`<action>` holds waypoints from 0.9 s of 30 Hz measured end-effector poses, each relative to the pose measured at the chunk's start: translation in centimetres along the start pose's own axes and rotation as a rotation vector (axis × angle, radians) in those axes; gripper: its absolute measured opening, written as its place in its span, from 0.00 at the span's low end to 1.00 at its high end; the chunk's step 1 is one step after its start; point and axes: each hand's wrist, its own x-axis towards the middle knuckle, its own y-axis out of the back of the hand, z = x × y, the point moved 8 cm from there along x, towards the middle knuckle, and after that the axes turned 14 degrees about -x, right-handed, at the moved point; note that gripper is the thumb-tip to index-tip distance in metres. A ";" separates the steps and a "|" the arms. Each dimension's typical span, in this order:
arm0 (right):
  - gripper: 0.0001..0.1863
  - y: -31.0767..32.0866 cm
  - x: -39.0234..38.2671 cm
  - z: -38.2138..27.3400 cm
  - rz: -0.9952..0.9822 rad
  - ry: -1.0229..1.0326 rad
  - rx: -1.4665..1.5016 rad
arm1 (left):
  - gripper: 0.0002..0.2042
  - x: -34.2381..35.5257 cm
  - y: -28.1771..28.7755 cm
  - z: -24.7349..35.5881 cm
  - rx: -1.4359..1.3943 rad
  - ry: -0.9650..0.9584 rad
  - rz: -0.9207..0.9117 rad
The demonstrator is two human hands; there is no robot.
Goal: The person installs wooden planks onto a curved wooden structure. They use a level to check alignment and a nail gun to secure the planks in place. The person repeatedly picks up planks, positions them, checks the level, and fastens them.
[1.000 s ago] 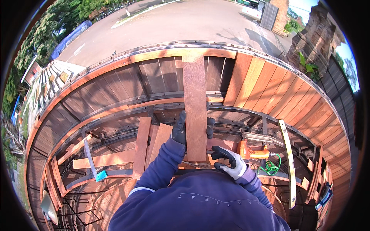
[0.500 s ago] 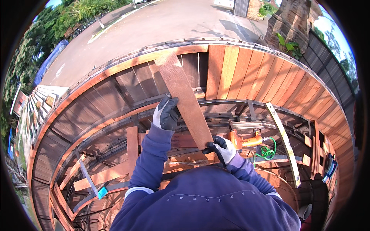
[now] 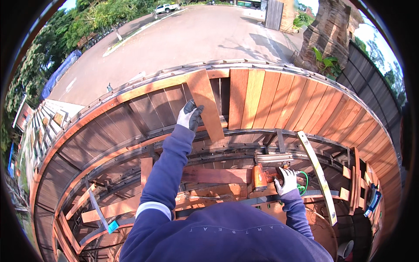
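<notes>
My left hand [image 3: 190, 115], in a grey-and-white glove, is closed on the left edge of a reddish-brown plank [image 3: 205, 98], which leans slightly across the curved upper wooden rail [image 3: 152, 84], left of a row of orange-brown slats [image 3: 281, 98]. A narrow dark opening shows between plank and slats. My right hand [image 3: 286, 181], also gloved, is wrapped round the grip of an orange nail gun [image 3: 261, 178], which has a silver magazine and a green coiled hose [image 3: 302, 188] and sits among the boards below the plank.
A long pale-yellow strip [image 3: 316, 174] lies across the dark curved frame at right. A metal bar with a cyan end [image 3: 112, 226] and loose boards [image 3: 111, 209] are at left. Beyond the rim are a paved yard [image 3: 183, 39], a rough trunk-like column [image 3: 323, 39] and a white pickup [image 3: 167, 8].
The plank has moved up and away onto the upper rail, with my left hand still on it. My right hand has left the plank's lower end and taken hold of the nail gun.
</notes>
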 end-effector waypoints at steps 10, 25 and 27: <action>0.27 -0.4 -0.4 -2.7 0.126 -0.051 -0.042 | 0.16 6.0 1.5 -6.3 0.217 -0.005 0.025; 0.27 -0.7 -0.4 -2.0 0.099 -0.103 -0.026 | 0.22 7.1 3.2 -10.1 0.315 0.143 0.079; 0.27 -0.9 -0.6 -1.8 0.101 -0.113 -0.036 | 0.25 6.9 3.1 -11.5 0.344 0.216 0.122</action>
